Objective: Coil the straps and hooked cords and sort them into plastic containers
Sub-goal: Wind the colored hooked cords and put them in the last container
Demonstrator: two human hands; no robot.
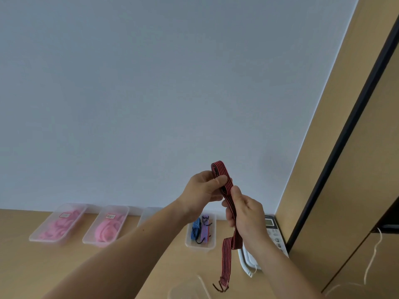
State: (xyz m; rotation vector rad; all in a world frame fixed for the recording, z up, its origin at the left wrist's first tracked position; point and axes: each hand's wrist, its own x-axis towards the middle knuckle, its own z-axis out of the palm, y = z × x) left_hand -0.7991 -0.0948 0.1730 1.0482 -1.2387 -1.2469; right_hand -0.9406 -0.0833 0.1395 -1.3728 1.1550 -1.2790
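A: What did the head camera show?

B: Both hands were up by the wall. The left hand (204, 190) pinched the folded top of a red striped cord (227, 214). The right hand (246, 214) was squeezed around its middle.

A: And the end?

B: It hung down with a hook (220, 287) over the table (26, 268). Blue and purple cords (200, 230) lay in a container (201, 244) behind.

White desk phone (272, 234) w/ cord at wooden table's (32, 266) right edge, by white wall (151, 83).

Office-like room: wooden desk (26, 266), desk phone (272, 229), plain white wall (151, 83), wood-panelled cabinet (336, 190).
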